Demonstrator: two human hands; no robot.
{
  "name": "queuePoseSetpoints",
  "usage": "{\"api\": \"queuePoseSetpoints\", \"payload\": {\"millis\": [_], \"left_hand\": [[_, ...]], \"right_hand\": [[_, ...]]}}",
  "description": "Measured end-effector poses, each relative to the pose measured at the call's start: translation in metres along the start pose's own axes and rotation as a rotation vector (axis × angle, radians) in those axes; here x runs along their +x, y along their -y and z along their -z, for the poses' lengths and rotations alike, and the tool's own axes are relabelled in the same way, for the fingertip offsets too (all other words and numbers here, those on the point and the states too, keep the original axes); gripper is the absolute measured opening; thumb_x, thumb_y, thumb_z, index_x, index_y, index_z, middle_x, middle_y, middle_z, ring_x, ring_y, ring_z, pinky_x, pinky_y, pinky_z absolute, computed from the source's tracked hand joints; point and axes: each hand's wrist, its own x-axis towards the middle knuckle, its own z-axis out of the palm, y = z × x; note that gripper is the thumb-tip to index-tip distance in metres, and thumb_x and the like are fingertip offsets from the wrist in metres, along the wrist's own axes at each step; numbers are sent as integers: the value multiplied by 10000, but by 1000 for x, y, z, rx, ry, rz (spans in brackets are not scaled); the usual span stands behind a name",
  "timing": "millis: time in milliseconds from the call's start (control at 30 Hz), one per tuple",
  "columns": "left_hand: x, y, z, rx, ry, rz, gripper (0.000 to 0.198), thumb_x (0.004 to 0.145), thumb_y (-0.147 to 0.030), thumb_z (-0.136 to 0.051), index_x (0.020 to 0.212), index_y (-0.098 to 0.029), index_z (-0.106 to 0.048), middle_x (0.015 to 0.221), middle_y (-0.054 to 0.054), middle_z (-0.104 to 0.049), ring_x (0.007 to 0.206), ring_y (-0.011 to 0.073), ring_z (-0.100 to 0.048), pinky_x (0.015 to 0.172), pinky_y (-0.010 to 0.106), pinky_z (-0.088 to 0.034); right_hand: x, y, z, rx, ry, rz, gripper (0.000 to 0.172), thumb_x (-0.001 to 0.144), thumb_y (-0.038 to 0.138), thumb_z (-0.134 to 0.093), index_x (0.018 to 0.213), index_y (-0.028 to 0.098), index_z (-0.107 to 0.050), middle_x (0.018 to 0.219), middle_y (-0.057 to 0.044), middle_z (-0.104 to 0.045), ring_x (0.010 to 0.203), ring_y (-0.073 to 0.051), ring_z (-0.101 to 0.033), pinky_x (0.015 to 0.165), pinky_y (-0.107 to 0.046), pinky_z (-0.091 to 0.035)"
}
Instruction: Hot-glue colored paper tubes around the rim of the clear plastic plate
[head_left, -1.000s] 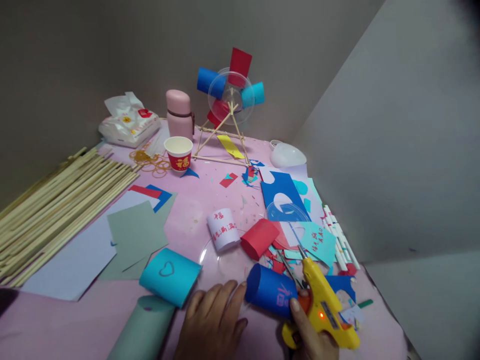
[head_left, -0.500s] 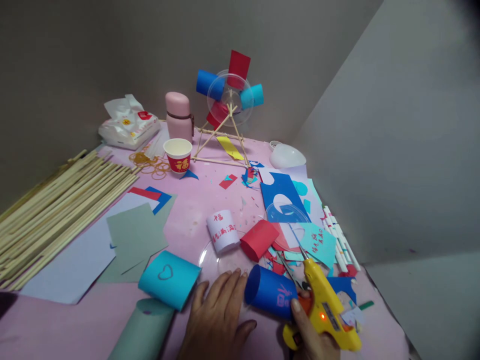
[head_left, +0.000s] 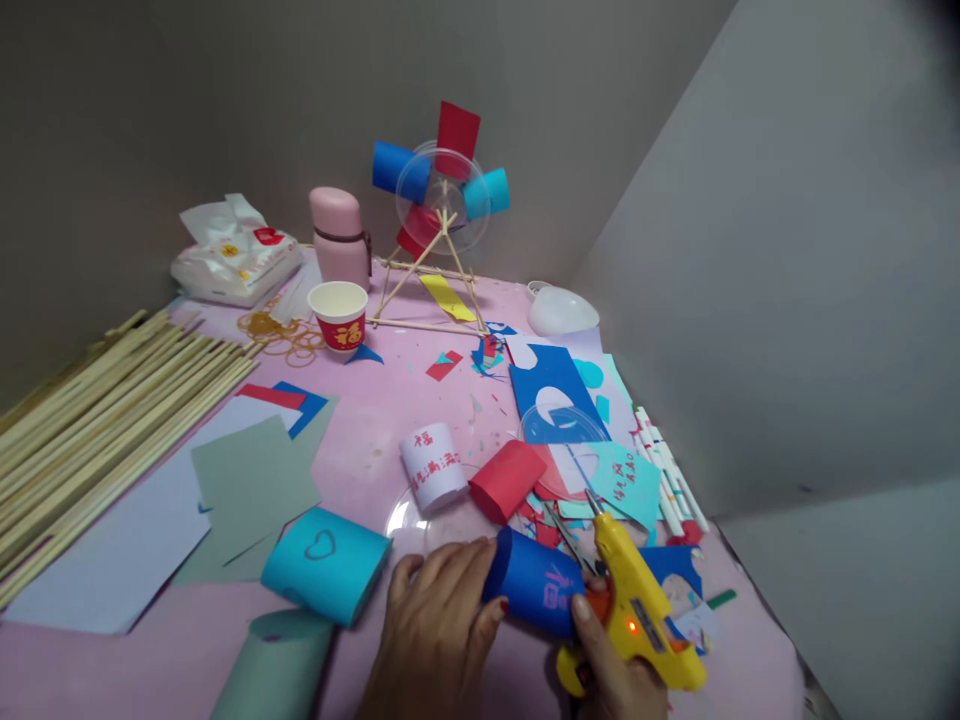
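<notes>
A blue paper tube (head_left: 536, 582) with pink writing lies tilted between my hands. My left hand (head_left: 442, 620) has its fingers at the tube's left opening and its thumb against the lower rim. My right hand (head_left: 619, 670) pinches the tube's right end, thumb in front. A yellow glue gun (head_left: 637, 600) with a lit orange light lies beside and partly behind my right hand. A light-blue tube (head_left: 328, 565) with a drawn heart is left of my left hand. A clear plastic disc (head_left: 401, 525) lies just beyond my fingers, under a white lettered tube (head_left: 433, 467) and near a red tube (head_left: 508, 482).
A wheel of clear discs and paper tubes stands on a stick frame (head_left: 427, 325) at the back. Nearby are a paper cup (head_left: 339, 315), a pink flask (head_left: 341, 240) and tissues (head_left: 236, 255). Sticks (head_left: 112, 430) lie left; scissors (head_left: 570, 540), paper scraps and markers (head_left: 667, 470) lie right.
My left hand has closed in on the blue tube, its fingers and thumb now at the rim. My right hand keeps its hold. The whole view has shifted slightly.
</notes>
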Motion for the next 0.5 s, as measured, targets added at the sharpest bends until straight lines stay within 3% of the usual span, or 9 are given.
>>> {"api": "queuePoseSetpoints", "payload": {"millis": [67,200,367,500], "left_hand": [[1,-1,0,-16,17,3,287,926,-248,-432,1141,-157,-599,1015,35,-736,887,173,-653,750,324,-412],[1,0,0,-19,48,10,301,935,-266,-405,1136,-164,-604,1020,31,-739,888,175,-657,740,330,-423],[-3,3,-4,10,30,-3,300,924,-275,-448,1156,-155,-596,1055,48,-724,930,186,-637,781,340,-418],[-3,2,-4,-8,13,14,316,920,-300,-471,1177,-146,-573,1069,56,-713,954,190,-626,801,332,-414]], "right_hand": [[-1,-2,-1,2,-3,-9,339,604,546,-709,733,235,-753,790,-83,-684,831,-290,-627,650,-353,-505],[-6,-7,-1,-41,26,-25,249,697,422,-648,758,223,-785,615,-60,-651,596,-228,-594,606,-348,-474],[-7,-4,-1,7,20,-23,239,640,370,-689,799,218,-780,778,-75,-713,756,-262,-637,591,-300,-478],[-8,5,-3,82,23,-111,306,628,426,-730,826,195,-758,749,-72,-698,755,-264,-651,521,-269,-484]]}}
